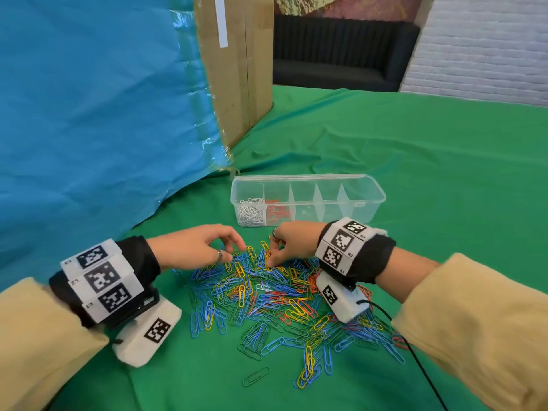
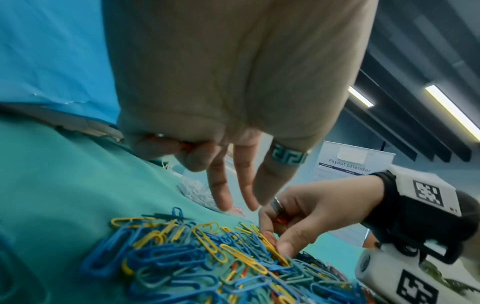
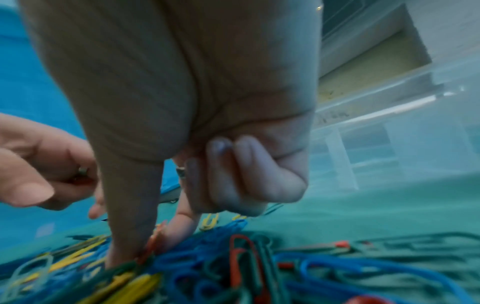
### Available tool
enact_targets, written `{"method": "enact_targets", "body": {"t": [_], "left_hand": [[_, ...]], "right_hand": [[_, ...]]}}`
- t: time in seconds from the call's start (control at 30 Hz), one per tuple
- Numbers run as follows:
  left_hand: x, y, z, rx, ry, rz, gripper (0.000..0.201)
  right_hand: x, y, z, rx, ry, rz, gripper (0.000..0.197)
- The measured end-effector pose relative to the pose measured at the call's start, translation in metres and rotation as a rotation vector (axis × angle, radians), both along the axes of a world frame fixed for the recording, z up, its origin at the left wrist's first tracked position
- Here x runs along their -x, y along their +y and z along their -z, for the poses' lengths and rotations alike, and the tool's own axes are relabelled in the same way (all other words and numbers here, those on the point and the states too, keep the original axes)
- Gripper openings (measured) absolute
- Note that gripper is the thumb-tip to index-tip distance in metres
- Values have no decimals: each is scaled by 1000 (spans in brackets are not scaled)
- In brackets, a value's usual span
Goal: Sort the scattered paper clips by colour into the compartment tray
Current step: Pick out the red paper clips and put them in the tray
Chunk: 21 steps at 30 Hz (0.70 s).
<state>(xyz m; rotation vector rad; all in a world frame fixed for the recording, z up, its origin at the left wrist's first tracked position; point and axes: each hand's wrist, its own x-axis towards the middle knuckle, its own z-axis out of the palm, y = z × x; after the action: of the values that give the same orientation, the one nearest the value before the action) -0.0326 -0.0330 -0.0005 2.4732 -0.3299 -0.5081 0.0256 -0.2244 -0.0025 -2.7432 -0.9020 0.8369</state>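
orange clip (image 3: 153, 238) is standing pinched between the right hand (image 1: 292, 241) fingers; tray (image 1: 370, 200) is lying just beyond; left hand (image 1: 192, 247) is pinching something orange.

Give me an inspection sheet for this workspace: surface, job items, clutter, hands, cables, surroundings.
Surface: green cloth, wrinkled, covering the table.
Job items: clear tray beyond the hands; white clips in its leftmost compartment, red clips in the next, the rest look empty. Mixed pile of blue, yellow, green and red clips in front.
Clutter: cardboard box and blue sheet at left.
Hands: left hand over the pile's far edge, red clips tucked in its curled fingers; right hand pinching a clip in the pile.
Cables: black cable from the right wrist unit.
Surroundings: dark sofa, white brick wall.
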Motion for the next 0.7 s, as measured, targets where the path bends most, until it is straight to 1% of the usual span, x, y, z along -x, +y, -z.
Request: {"method": "enact_targets", "body": {"t": [0.03,0.07,0.13,0.2,0.27,0.33,0.37,0.43,0.47,0.53,0.6,0.7], "left_hand": [[0,0,0,-44,-50,12,18],[0,0,2,-94,-84,25,15],[0,-4,6,-245,-120,53,15],[0,-12,11,-421,-175,66,12],[-1,-17,13,-512,-230,67,10],[-3,-17,12,-532,-216,61,6],[-3,-16,11,-529,-206,52,7],[-2,-14,11,-511,-201,30,15],[-1,-14,11,-502,-208,25,14],[0,-16,11,-499,-235,24,7],[0,-17,11,-523,-243,30,12],[-2,-20,10,-564,-247,50,12]], "right_hand": [[-1,1,1,11,-3,-12,28],[-1,0,0,4,3,-10,30],[-1,-2,-3,-58,41,25,25],[1,-7,-4,-159,138,126,19],[6,-13,-4,-311,282,257,23],[10,-22,-4,-458,389,329,32],[12,-27,-4,-514,430,340,35],[16,-37,-3,-602,494,352,36],[18,-41,-2,-636,517,362,36],[21,-49,0,-680,543,391,31],[25,-55,1,-688,539,405,27],[28,-65,0,-675,540,401,22]]}}
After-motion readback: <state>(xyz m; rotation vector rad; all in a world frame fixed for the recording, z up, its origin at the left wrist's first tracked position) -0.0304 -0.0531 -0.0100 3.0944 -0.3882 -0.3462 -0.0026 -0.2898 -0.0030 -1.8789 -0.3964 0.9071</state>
